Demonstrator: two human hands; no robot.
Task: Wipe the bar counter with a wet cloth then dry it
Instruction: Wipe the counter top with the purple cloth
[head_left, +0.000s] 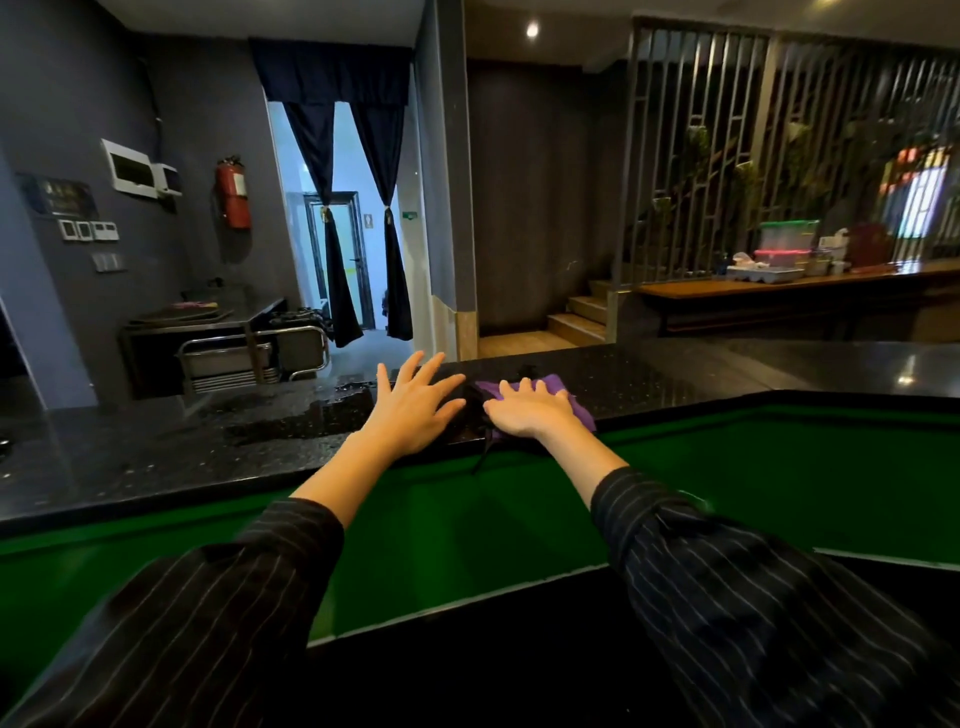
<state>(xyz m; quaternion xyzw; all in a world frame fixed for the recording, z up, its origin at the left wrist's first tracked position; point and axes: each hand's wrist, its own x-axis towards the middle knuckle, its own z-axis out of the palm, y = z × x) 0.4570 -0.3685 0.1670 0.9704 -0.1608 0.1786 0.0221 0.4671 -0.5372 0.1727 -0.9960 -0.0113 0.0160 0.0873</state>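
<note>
Right hand (530, 413) flat, pressing purple cloth (558, 389) on wet black counter (156, 447); left hand (415, 405) splayed, empty.

Two hands on the counter (649, 379): left hand (415, 408), right hand (530, 413). One purple cloth (558, 387). One extinguisher (232, 195) far left. Two curtains (332, 208). Two lidded boxes (787, 234) far right.

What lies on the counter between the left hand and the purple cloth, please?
In the head view, only bare dark counter separates the left hand from the purple cloth, which the right hand presses flat.
</note>
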